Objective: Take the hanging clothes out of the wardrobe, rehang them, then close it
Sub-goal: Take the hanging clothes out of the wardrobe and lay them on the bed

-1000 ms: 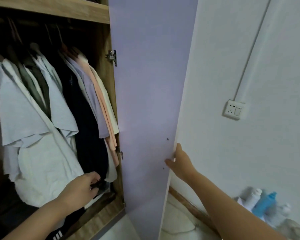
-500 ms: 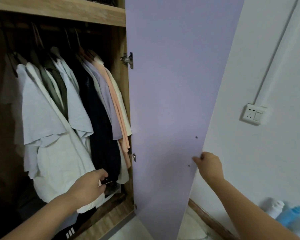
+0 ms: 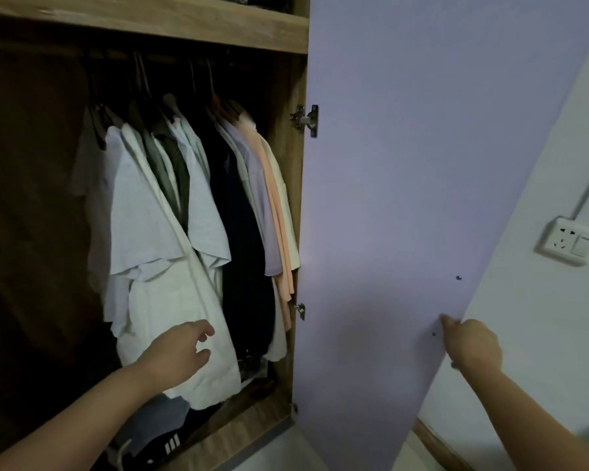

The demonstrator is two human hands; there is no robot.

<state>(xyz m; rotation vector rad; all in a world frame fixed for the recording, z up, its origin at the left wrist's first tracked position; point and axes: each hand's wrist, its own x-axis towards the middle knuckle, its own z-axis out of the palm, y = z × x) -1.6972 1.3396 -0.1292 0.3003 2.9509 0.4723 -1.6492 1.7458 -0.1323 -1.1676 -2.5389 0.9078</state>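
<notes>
The wooden wardrobe [image 3: 288, 205] stands open, its lilac door [image 3: 405, 164] swung out to the right. Several garments hang on hangers from the rail: a white shirt [image 3: 160, 266] in front, a dark garment [image 3: 245, 266] behind it, then lilac, peach [image 3: 278, 212] and cream tops by the right wall. My left hand [image 3: 181, 351] reaches in front of the white shirt's hem with relaxed fingers, holding nothing. My right hand [image 3: 471, 341] grips the door's free edge near two small screws.
A wooden shelf [image 3: 170, 25] spans the top of the wardrobe. Folded dark clothes [image 3: 164, 440] lie on the wardrobe floor. A white wall with a socket [image 3: 570, 243] and a cable duct stands right of the door. A wooden skirting board [image 3: 436, 443] runs along the floor.
The view has turned left, so the door and socket sit further right. My left hand's fingers have loosened and spread in front of the white shirt. My right hand stays on the door edge.
</notes>
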